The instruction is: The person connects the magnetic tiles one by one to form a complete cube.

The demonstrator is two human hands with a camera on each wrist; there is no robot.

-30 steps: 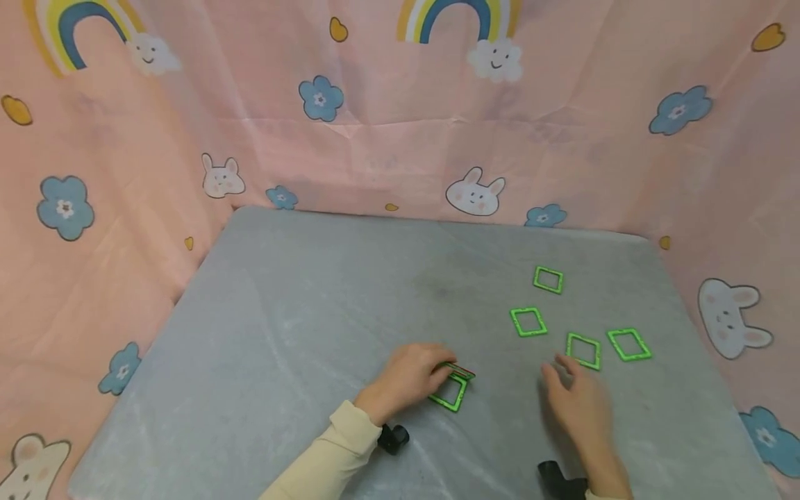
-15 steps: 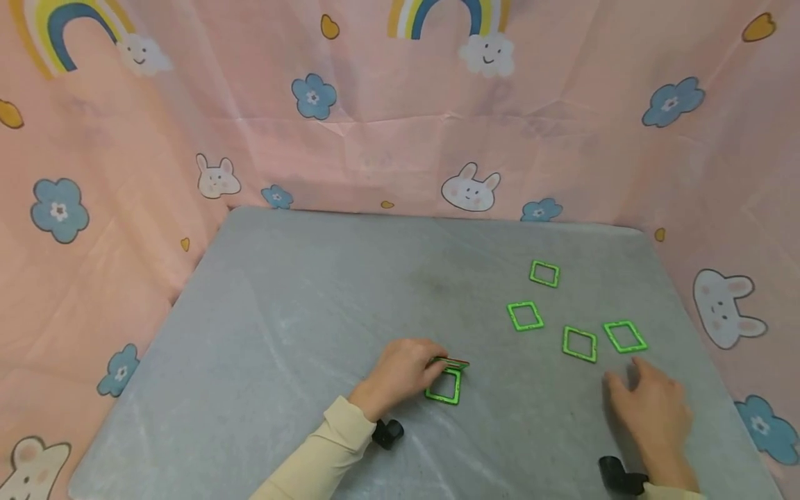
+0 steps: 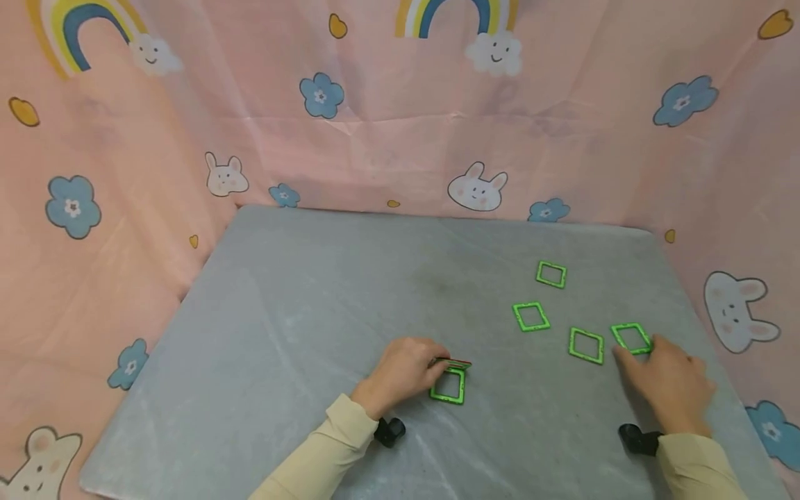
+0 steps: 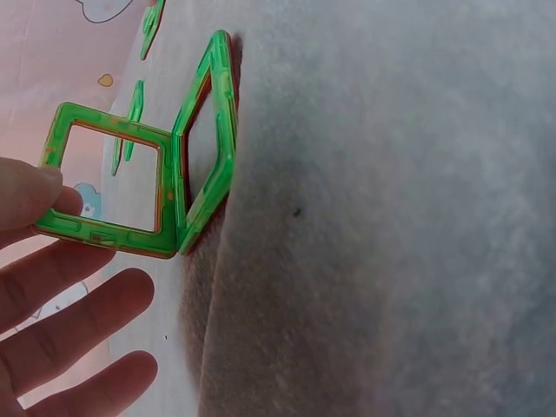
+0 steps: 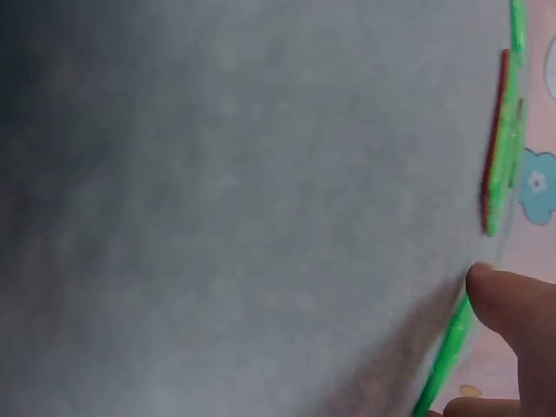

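Note:
My left hand pinches a green magnetic tile, a see-through square frame, between thumb and fingers. That tile stands steeply on edge against a second green square tile, which lies flat on the table; the two meet along one side. The other left fingers are spread below it in the left wrist view. At the right, my right hand reaches a diamond-shaped green tile lying on the table. Its thumb and another finger are right at that tile's near edge, and the palm is hidden in the right wrist view.
Three more green tile frames lie beyond the right hand: one just left of it, another farther left, and one toward the back. Grey cloth covers the table. A pink patterned curtain surrounds its back and sides.
My right hand has moved right and then forward to the rightmost tile. The left hand has stayed in place, and its tile now stands more upright over the flat one.

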